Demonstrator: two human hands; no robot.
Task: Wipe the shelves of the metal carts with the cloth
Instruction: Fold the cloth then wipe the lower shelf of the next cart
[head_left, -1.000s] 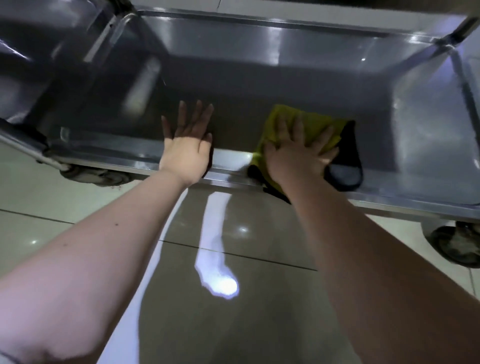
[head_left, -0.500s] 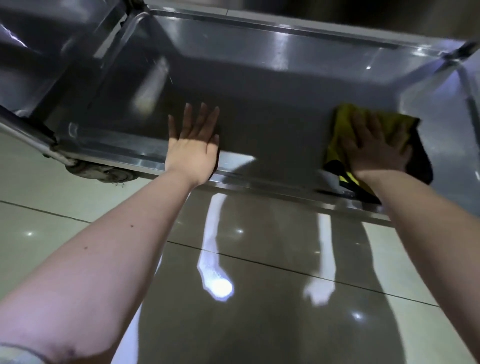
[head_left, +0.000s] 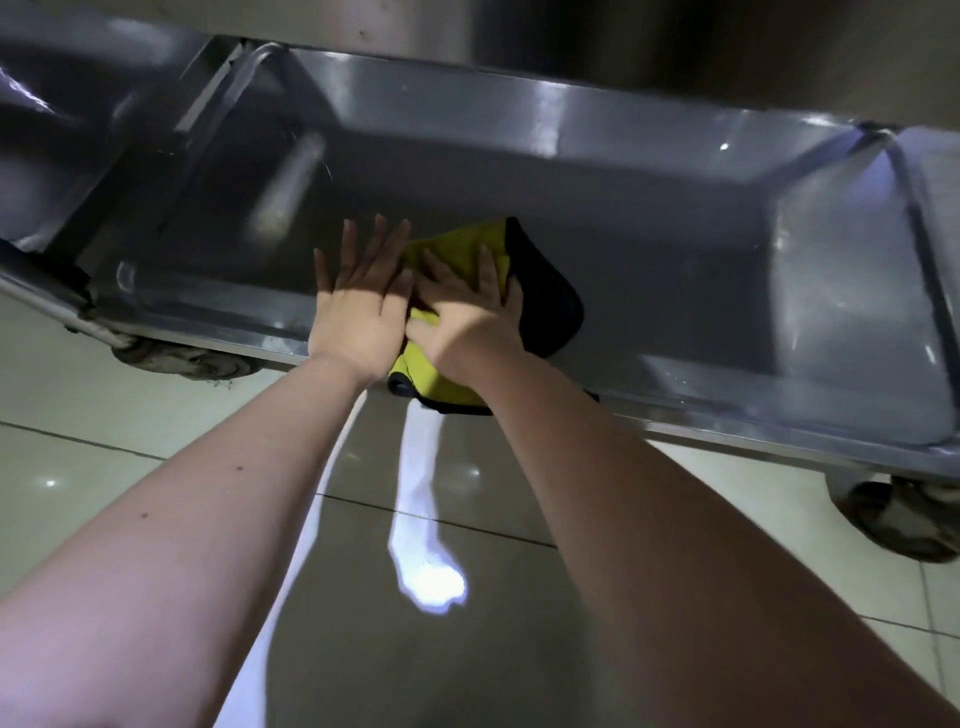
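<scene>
yellow cloth (head_left: 457, 254) under the flat right hand (head_left: 467, 317) has swept back to the flat, empty left hand (head_left: 358, 306), likely finishing one shelf (head_left: 675, 270) pass.

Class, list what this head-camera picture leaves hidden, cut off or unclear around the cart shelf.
Head view, all:
cloth: its middle is covered by the right hand.
shelf under hands and cloth: hidden.
right wheel: cut by the right edge.
left wheel: mostly behind the shelf rim.
left hand: whether it touches the cloth is lost in shadow.
</scene>
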